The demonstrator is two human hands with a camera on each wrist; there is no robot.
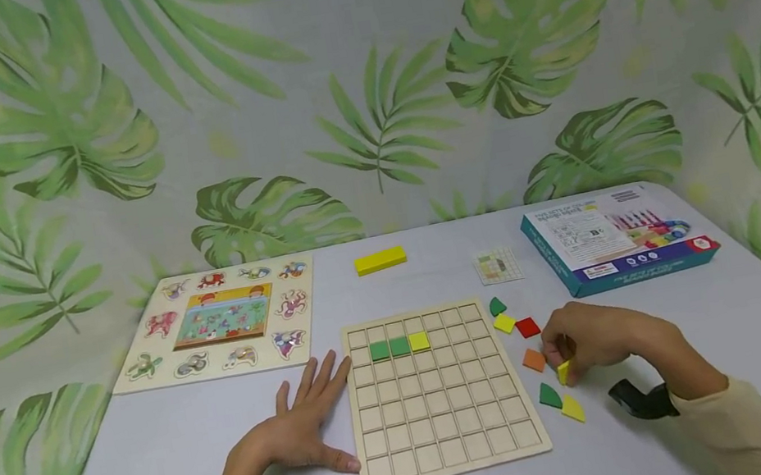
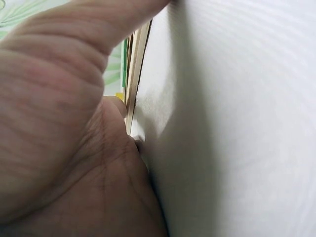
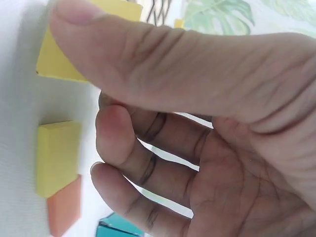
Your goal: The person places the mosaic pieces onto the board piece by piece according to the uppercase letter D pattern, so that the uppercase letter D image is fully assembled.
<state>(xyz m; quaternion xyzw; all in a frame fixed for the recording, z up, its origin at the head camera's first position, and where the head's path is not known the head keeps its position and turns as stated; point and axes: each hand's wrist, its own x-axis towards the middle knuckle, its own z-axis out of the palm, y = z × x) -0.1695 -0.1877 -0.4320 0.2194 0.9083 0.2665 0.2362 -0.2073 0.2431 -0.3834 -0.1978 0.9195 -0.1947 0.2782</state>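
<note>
A wooden grid board point(image 1: 446, 418) lies in the middle of the white table, with two green tiles point(image 1: 389, 348) and one yellow tile point(image 1: 418, 341) in its second row. My left hand point(image 1: 308, 419) rests flat on the table, fingers straight, against the board's left edge point(image 2: 136, 74). My right hand point(image 1: 560, 358), to the right of the board, pinches a small yellow piece point(image 1: 564, 372) point(image 3: 74, 64) between thumb and fingers. Around it lie loose red point(image 1: 527, 327), orange point(image 1: 534, 360), yellow point(image 1: 504, 323) and green point(image 1: 549, 396) pieces.
An animal peg puzzle point(image 1: 222, 321) lies at the back left. A long yellow block point(image 1: 380, 260), a small pattern card point(image 1: 499, 265) and a blue box point(image 1: 615, 237) sit behind the board. A leaf-print cloth hangs behind the table.
</note>
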